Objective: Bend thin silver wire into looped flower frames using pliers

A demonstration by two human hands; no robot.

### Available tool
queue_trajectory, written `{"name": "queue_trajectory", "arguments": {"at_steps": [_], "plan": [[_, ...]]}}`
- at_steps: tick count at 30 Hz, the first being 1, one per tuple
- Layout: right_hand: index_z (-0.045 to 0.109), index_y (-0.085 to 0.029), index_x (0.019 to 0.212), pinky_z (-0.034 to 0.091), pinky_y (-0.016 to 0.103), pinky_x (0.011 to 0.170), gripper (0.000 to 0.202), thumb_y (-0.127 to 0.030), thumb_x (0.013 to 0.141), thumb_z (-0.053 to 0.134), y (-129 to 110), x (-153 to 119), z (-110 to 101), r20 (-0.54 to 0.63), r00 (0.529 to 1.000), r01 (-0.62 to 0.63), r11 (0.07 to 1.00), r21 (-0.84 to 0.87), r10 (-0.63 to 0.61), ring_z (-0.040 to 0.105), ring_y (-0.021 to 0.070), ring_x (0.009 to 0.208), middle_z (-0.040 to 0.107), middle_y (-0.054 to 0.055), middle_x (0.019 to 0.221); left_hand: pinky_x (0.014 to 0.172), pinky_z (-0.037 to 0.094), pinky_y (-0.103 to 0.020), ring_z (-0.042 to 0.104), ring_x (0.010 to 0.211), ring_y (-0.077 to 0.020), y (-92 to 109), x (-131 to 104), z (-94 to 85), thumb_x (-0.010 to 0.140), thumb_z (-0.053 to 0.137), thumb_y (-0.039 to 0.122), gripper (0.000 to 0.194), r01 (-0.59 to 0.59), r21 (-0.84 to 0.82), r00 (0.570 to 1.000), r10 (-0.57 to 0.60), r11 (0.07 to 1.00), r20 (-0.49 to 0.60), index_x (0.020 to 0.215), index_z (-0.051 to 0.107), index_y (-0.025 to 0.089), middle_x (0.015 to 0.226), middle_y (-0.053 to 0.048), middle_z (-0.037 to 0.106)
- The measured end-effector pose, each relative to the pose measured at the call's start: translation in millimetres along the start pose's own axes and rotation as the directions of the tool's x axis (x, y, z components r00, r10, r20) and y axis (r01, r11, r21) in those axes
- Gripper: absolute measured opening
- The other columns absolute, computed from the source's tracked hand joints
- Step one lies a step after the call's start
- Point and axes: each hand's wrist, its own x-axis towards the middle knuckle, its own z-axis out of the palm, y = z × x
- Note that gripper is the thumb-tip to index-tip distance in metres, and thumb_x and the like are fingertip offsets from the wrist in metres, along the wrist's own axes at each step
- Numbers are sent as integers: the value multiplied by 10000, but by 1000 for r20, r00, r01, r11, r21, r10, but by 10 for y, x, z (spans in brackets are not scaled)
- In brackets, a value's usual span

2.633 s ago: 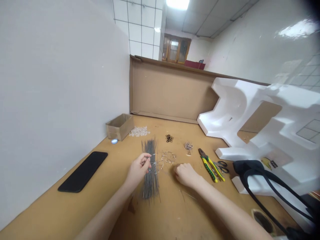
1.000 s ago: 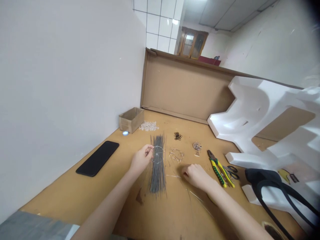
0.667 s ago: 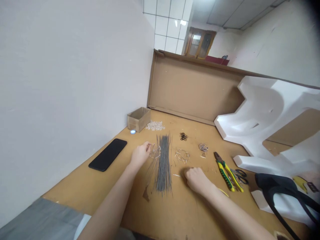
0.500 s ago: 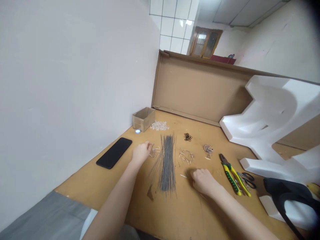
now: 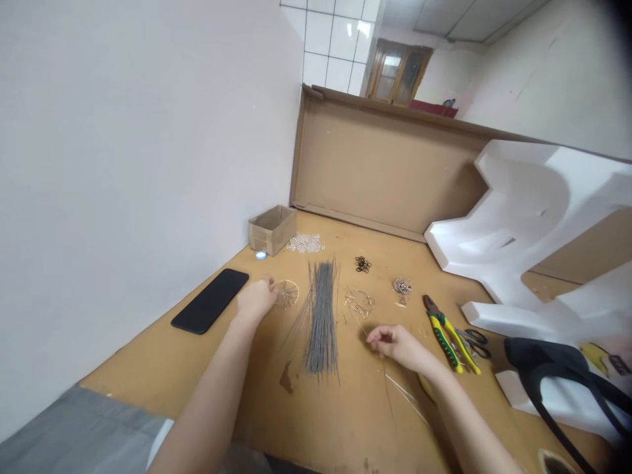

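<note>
My right hand pinches a thin wire that points up and left from the fingertips. More thin strands lie on the table beneath that wrist. My left hand is closed at the left edge of a small ring-shaped cluster of thin pieces; what its fingertips hold is too small to make out. Between the hands lies a bundle of grey wires, lengthwise to me. Right of the bundle is a loose group of small metal pieces.
Beyond the hands are a small cardboard box, clear beads, black rings and a shiny pile. Pliers and scissors lie right, near white foam. A black phone-like slab lies left.
My right hand has turned and its fingers now show a wire in a pinch. My left hand stays beside the cluster. The whole view has shifted slightly.
</note>
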Motion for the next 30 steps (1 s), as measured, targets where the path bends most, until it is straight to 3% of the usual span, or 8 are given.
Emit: {"name": "queue_trajectory", "arguments": {"at_steps": [5,8,10,14,16,20,22,30], "plan": [[542,-138,842,413,213,487,287,-408,748,516,13,-32,48,-64,997,-35,986,160,46,547,99,534,608,27,695,688,438,-335,581,931,-281,47,-69,-120,785,388,272,338,2,9,999,-2,1000,-52,1075,540,186,1119,-146,555],[538,-142,819,435,219,492,337,-471,753,502,15,-62,76,-89,994,-40,979,200,59,567,105,539,618,34,694,693,434,-301,583,878,-230,180,-171,-175,817,366,276,328,-89,-78,948,60,993,-311,1100,511,196,1105,-104,544],[539,-146,800,442,220,498,346,-486,757,494,31,-76,83,-105,992,-41,980,194,62,573,108,544,625,37,700,714,426,-270,579,798,-179,319,-275,-144,842,353,275,285,-243,-161,895,157,957,-417,1054,521,184,1018,-77,572],[544,-151,822,414,204,481,284,-418,786,454,102,-77,93,-186,980,-58,994,94,74,545,101,506,613,18,652,704,415,-239,565,785,-153,628,-560,89,877,329,283,258,-551,-258,829,488,793,-272,968,555,199,890,-41,608],[559,-153,773,397,205,500,216,-348,772,466,138,-68,107,-237,969,-72,997,-3,70,529,104,505,597,7,610,684,407,-236,566,780,-147,746,-712,219,882,324,252,254,-666,-241,744,655,706,-135,967,560,209,887,-31,615],[589,-166,677,365,221,579,149,-250,738,481,163,-59,130,-327,945,-103,971,-217,27,523,124,569,605,10,614,661,386,-247,540,768,-157,904,-944,369,861,386,216,223,-891,-129,421,899,435,122,767,585,178,765,-20,604],[603,-171,673,350,219,576,160,-239,740,475,159,-61,138,-341,940,-118,948,-294,11,518,125,560,612,10,605,643,383,-254,533,751,-158,983,-1012,398,853,408,205,214,-945,-68,303,934,320,189,729,579,163,760,-27,598],[646,-187,739,363,208,580,183,-270,770,486,99,-122,58,-374,927,-177,876,-448,-4,575,142,617,661,22,672,547,375,-289,549,729,-202,1360,-1077,563,759,481,51,130,-984,180,56,944,-4,324,789,596,103,755,-96,614]]}}
